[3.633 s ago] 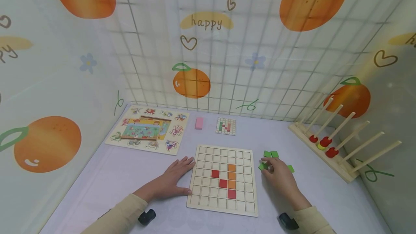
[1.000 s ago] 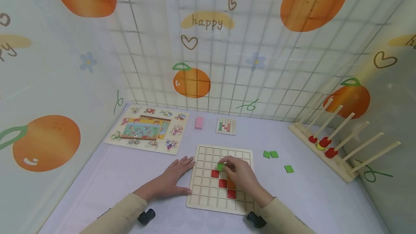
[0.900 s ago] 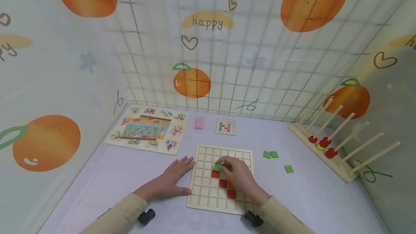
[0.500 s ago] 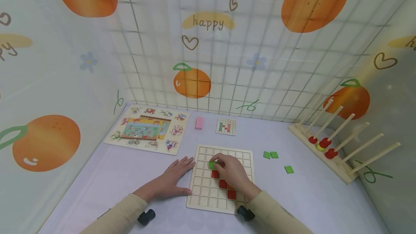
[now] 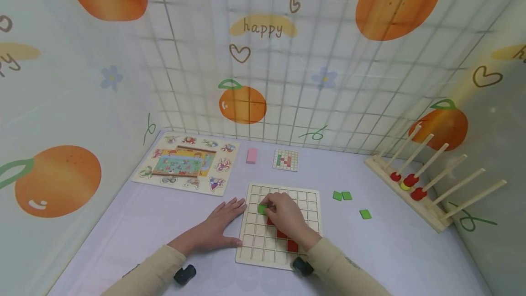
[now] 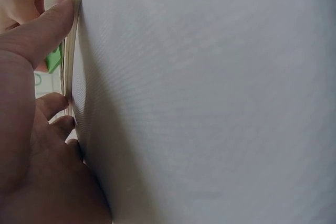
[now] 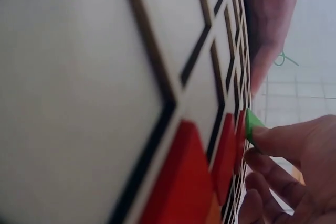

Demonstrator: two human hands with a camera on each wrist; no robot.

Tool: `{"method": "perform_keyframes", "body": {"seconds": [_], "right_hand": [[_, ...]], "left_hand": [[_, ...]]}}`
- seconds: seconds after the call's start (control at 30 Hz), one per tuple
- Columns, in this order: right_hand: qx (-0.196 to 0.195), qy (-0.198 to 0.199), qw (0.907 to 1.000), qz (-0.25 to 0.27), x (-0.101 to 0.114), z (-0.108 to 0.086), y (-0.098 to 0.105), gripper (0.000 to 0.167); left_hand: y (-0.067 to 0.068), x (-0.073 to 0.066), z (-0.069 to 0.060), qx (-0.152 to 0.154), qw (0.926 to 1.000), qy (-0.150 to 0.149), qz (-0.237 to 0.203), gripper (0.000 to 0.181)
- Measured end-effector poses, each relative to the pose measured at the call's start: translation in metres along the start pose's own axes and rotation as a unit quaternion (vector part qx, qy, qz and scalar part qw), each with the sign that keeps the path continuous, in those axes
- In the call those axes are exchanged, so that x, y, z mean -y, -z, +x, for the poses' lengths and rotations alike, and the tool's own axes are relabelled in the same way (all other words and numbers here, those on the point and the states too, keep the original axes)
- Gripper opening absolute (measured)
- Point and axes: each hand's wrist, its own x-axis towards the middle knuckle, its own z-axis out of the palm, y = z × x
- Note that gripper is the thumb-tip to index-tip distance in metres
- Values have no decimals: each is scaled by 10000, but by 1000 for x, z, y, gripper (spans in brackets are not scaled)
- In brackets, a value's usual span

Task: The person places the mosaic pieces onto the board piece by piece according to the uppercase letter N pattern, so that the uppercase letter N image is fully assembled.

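A pale wooden grid board (image 5: 255,254) lies in front of the person. The right hand (image 5: 287,216) pinches a green tile (image 5: 262,209) at the board's upper left; in the right wrist view the tile (image 7: 252,124) stands tilted between thumb and fingers, against the grid. Red tiles (image 5: 292,246) sit in a diagonal of cells, partly under the right hand, which hides the orange tiles in the head view. The left hand (image 5: 215,229) lies spread on the table, its fingertips and thumb touching the board's left edge. In the left wrist view its thumb (image 6: 52,22) rests on that edge.
Three green tiles (image 5: 365,214) lie right of the board. Behind it are a small pattern card (image 5: 285,160) and a pink block (image 5: 252,155). A picture puzzle (image 5: 185,163) lies at the back left, and a peg rack with beads (image 5: 411,188) stands at the right.
The right hand took a green tile from the group at the right, carried it over the board, and has moved further left with it. The left hand has stayed in place.
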Motion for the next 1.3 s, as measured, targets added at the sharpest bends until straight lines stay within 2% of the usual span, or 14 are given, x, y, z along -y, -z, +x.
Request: {"method": "perform_keyframes", "body": {"seconds": [0.27, 0.63, 0.8, 0.93, 1.3], "right_hand": [[-72, 174, 9990, -397, 2, 1, -3, 18], [-106, 256, 9975, -655, 3, 2, -1, 16], [72, 26, 9983, -573, 5, 1, 2, 24], [140, -153, 9988, -432, 5, 1, 4, 33], [-55, -142, 9998, -98, -1, -12, 9, 27]], "left_hand": [[-1, 2, 1, -34, 10000, -38, 28, 98], [-2, 3, 3, 23, 9999, 79, 94, 100], [-1, 2, 3, -38, 10000, -42, 63, 99], [-1, 1, 2, -19, 10000, -21, 33, 99], [-3, 3, 3, 74, 9999, 140, 61, 100]]}}
